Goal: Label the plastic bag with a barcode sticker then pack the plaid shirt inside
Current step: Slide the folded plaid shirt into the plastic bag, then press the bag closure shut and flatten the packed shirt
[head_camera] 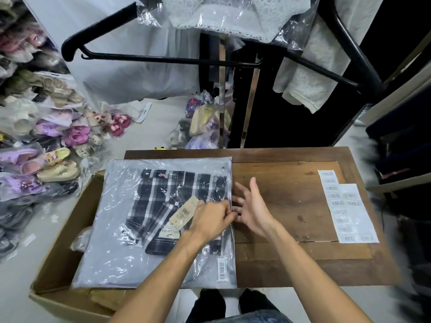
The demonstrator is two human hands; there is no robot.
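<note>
Plaid shirt (163,206) inside stickered plastic bag (121,252). Left hand (211,220) pinches the bag's edge; right hand (251,208) released. Likely sealing; next press along opening.

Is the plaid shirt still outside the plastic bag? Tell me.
No, the plaid shirt lies inside the plastic bag.

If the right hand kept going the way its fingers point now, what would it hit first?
The right hand points up and left at the plastic bag's right edge, so it would probably meet that edge and the plaid shirt inside first. Height above the table is unclear.
</note>
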